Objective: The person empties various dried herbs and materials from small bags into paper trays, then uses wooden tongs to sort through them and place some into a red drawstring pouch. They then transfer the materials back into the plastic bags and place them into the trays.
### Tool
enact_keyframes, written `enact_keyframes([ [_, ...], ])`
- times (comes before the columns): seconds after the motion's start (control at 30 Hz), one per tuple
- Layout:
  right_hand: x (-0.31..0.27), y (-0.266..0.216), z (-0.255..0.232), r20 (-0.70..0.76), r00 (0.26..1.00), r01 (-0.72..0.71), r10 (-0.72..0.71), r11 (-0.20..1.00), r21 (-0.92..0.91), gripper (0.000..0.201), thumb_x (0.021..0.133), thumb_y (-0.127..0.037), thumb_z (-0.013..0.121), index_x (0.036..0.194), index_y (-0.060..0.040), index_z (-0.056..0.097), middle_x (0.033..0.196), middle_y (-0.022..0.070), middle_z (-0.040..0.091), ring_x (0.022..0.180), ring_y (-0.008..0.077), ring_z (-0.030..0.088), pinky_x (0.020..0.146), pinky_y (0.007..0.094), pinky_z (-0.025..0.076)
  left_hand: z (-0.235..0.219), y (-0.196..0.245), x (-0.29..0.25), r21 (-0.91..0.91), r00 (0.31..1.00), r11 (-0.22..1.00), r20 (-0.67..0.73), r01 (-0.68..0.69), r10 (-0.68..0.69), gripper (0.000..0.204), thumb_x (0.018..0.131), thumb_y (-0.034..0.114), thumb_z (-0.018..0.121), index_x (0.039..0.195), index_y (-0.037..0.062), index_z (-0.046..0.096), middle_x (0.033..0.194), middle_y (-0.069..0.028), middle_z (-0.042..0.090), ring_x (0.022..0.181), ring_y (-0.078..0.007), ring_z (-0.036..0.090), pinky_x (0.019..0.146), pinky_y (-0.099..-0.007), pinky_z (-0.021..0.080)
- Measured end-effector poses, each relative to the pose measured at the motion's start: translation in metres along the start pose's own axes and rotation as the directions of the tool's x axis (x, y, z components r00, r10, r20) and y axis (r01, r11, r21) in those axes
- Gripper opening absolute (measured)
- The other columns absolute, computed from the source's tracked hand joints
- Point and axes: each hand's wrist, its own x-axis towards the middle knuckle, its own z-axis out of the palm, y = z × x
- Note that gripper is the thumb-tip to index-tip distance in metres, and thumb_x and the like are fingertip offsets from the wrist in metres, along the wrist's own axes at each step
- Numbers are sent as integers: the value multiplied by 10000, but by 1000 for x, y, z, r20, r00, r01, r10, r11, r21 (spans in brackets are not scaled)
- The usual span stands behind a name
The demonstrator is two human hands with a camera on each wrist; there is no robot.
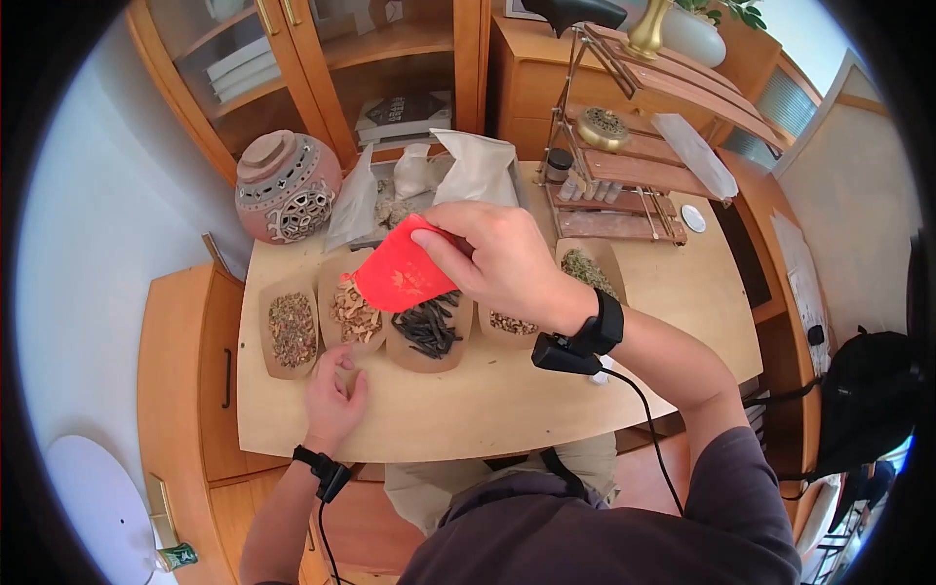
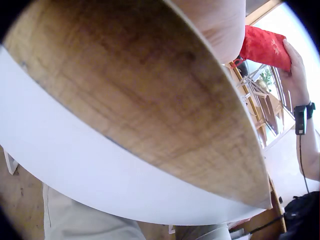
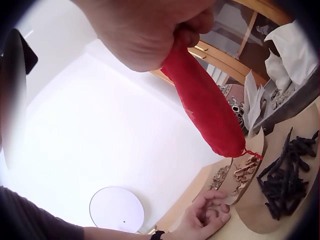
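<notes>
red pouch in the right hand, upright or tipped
Tipped: the right hand holds the red pouch by one end, and the end with the string slants downward.

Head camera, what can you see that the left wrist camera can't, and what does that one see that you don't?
Only the head view: the pink clay jar with cut-out patterns and the black, stick-like dried pieces.
Only the left wrist view: a broad, white, curved surface.
Both: the red cloth bag, the right hand holding it, and beige trousers.
</notes>
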Motion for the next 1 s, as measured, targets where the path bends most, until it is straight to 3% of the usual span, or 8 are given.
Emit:
enact_keyframes([
  [0.13,9,2,13,8,1000,20,-20,1000,19,206,982,-252,687,1018,-62,756,860,182,719,807,396,702,678,462,554,2,-5,-4,10,997,998,-46,-62,62,472,868,80,762,1311,101,601,995,-35,669,542,-158,555,529,-334,467],
  [0.23,23,0,29,35,998,55,-56,998,39,200,972,-180,731,1076,-13,767,864,186,730,709,319,712,639,379,555,-4,3,-5,78,999,997,-25,-27,29,464,878,107,758,1315,104,601,1014,-38,669,566,-165,573,552,-340,484],
  [0.53,62,3,91,270,961,93,-57,988,-120,238,939,-224,735,1123,-78,777,893,186,752,780,349,725,713,438,577,-7,10,-5,27,1000,1000,-20,16,-15,432,894,141,742,1306,142,614,1013,-37,676,565,-186,591,569,-356,509],
  [0.6,64,6,102,331,942,108,-54,983,-147,290,921,-231,749,1176,-94,766,914,177,763,810,349,732,747,438,589,-4,5,-5,31,997,998,-60,-46,48,443,881,107,748,1303,128,614,980,-18,664,527,-140,544,530,-317,472],
  [0.7,65,13,108,383,924,10,14,998,-61,365,883,-220,754,1223,-90,720,1059,175,768,957,343,750,813,444,601,-3,2,-5,37,992,996,-89,-82,85,446,873,87,748,1298,129,620,962,-10,658,503,-121,521,509,-301,455],
  [0.83,65,10,108,325,946,-66,-1,978,196,389,870,-115,776,1248,-60,702,1031,156,773,907,290,758,821,407,609,-3,0,-5,44,990,995,-99,-92,96,453,866,85,747,1299,137,624,965,-16,661,499,-131,524,506,-305,459],
  [0.93,62,15,112,292,956,-42,-27,973,227,347,904,-66,775,1240,-33,695,964,125,779,852,220,753,801,362,613,-6,3,-6,107,996,993,-55,-59,65,452,876,128,732,1305,143,591,993,-38,666,807,-263,695,679,-395,565],
  [1.0,62,19,112,343,939,-57,-5,984,170,328,928,-66,761,1244,-23,684,957,125,781,842,199,752,791,348,610,-6,3,-6,96,996,993,-58,-67,73,454,868,126,730,1300,136,591,1001,-43,668,885,-275,699,715,-404,572],
])
